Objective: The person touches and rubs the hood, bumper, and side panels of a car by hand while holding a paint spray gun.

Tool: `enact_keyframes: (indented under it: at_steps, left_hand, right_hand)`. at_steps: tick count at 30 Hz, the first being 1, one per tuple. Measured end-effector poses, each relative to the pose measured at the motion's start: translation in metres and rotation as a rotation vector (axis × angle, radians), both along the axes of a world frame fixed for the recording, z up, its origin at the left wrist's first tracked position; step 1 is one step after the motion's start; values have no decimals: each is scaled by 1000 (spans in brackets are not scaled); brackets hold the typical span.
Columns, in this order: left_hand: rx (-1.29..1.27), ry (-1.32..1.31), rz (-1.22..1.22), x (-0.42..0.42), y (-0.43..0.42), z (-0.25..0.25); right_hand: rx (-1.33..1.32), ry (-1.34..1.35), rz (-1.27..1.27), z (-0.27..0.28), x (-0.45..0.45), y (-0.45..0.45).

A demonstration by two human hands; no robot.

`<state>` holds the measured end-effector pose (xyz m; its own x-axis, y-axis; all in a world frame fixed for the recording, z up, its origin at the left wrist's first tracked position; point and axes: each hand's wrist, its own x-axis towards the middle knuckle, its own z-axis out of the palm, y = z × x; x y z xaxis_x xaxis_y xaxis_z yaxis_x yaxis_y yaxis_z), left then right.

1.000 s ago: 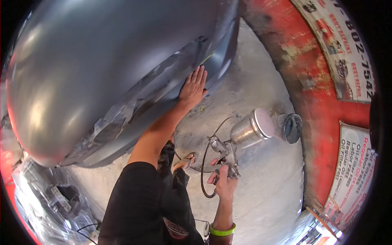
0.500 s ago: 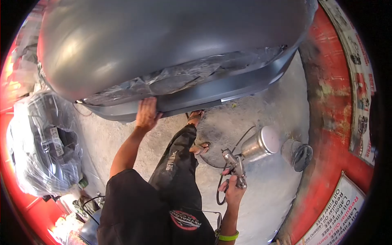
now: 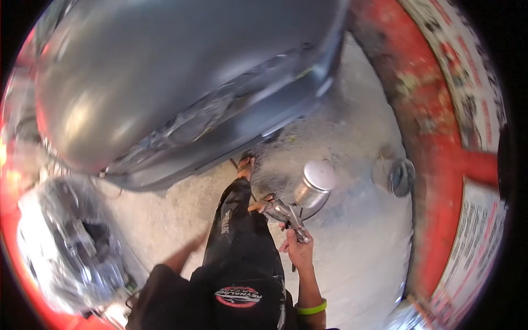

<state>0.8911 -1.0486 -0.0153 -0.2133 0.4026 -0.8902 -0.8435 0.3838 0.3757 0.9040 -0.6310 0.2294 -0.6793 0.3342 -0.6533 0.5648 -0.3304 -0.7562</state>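
Observation:
My right hand (image 3: 298,247) is wrapped round the handle of a metal spray gun (image 3: 287,216), with its silver paint cup (image 3: 319,179) on the far side. My left hand (image 3: 201,240) is a blur beside my dark trousers, apart from the car, and its fingers cannot be made out. Ahead stands a dark grey car (image 3: 159,60). Along its lower end runs a grey bumper (image 3: 231,144), with crumpled plastic sheeting (image 3: 203,113) across the opening above it.
A plastic-wrapped vehicle (image 3: 74,242) sits at left. On the concrete floor at right is a grey bucket (image 3: 395,176), near a red wall (image 3: 440,137) with printed signs (image 3: 470,242). A hose (image 3: 316,213) loops near the spray gun.
My left hand has come off the bumper and back toward my body. My right hand has brought the spray gun closer to my legs, turning it. The view has swung round.

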Motion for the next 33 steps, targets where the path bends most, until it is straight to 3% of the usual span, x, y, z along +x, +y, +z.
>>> enact_keyframes:
  at_steps: [1,3,6,8,10,12,15,18,26,30,33]
  left_hand:
    - [30,-9,-221,2,44,36]
    - [26,-189,-184,-27,133,102]
    - [95,247,-357,-76,145,81]
    - [-58,706,-618,-143,220,153]
    - [-284,1432,-967,-188,243,89]
    - [-207,1697,-1041,-250,283,67]
    - [-299,1730,-1221,-310,352,45]
    - [-289,1761,-1226,-336,423,37]
    - [-420,1862,-891,-400,629,42]
    - [-487,1931,-726,-419,674,42]
    - [-625,2063,-912,-448,711,58]
  right_hand:
    - [-20,23,-22,3,-1,2]
    - [-37,1,-105,10,-8,34]
    - [-20,10,-180,-12,-25,45]
    - [8,-8,-209,-32,-47,52]
    - [17,23,-275,-35,-70,57]
    - [20,42,-323,-41,-85,67]
    - [9,28,-361,-41,-98,92]
    - [48,-18,-427,-55,-97,111]
    - [-69,-126,-450,-41,-127,180]
    - [-69,-99,-563,-35,-148,200]
    - [-89,-57,-591,-36,-153,217]
